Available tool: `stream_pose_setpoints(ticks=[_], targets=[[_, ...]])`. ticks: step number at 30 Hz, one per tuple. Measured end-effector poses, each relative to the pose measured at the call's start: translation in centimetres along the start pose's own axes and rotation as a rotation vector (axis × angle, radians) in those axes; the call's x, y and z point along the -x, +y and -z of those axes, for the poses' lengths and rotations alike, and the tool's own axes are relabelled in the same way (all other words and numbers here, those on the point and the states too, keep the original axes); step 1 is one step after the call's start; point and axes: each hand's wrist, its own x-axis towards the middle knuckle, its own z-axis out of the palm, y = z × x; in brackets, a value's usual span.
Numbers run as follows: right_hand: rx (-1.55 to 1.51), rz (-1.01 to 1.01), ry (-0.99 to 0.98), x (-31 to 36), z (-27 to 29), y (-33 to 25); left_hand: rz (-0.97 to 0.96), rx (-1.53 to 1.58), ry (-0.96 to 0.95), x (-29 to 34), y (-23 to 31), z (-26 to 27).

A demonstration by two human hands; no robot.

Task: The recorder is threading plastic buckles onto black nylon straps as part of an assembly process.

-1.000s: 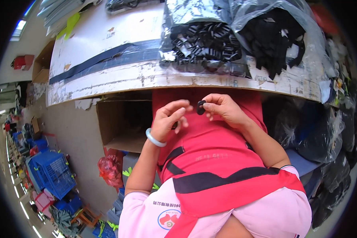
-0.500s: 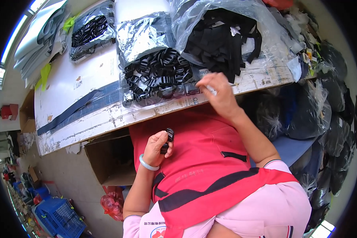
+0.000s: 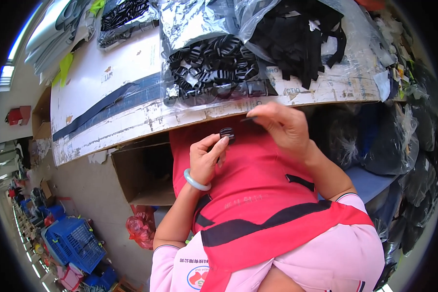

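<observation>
My left hand (image 3: 208,155) pinches a black plastic strap buckle (image 3: 227,133) between thumb and fingers, in front of my red apron. To its right my right hand (image 3: 286,127), slightly blurred, is closed in a pinch on a thin black strip (image 3: 248,118). The strip points toward the buckle but stays apart from it. Just beyond the hands, at the table's near edge, lies a clear bag of black buckles (image 3: 214,68). Behind the right hand an opened plastic bag spills black webbing strips (image 3: 289,41).
A worn white table (image 3: 126,63) stands in front of me, with a long dark strip (image 3: 95,112) along its left part. Another bag of black parts (image 3: 126,19) lies farther back. Below are a cardboard box (image 3: 131,175), a blue crate (image 3: 75,243) and filled bags (image 3: 389,141) at right.
My left hand has risen toward the table edge with the buckle. My right hand has drawn back from the table edge toward me, and a black strip now shows in its fingers.
</observation>
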Motion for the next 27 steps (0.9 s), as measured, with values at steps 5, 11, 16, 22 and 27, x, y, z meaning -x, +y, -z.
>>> stream_pose_setpoints(ticks=[5, 11, 16, 22, 27], targets=[[-0.566, -0.812, -0.26, 2.1, -3.2, 0.4, -0.064, -0.005, 0.074, 0.2, -0.3, -0.3], [-0.703, -0.836, -0.193, 2.7, -4.2, 2.5, -0.335, -0.336, 0.08, 0.1, -0.8, 0.1], [-0.905, -0.88, -0.091, 2.2, -4.5, 1.3, -0.638, -0.615, 0.198, -0.4, -0.3, -0.6], [-0.8, -0.84, -0.083, 2.2, -5.0, 2.7, -0.593, -0.73, 0.17, -0.1, -0.4, -0.2], [-0.859, -0.801, -0.126, 2.1, -5.0, 3.7, -0.689, -0.789, 0.113, -0.2, -1.3, 0.1]])
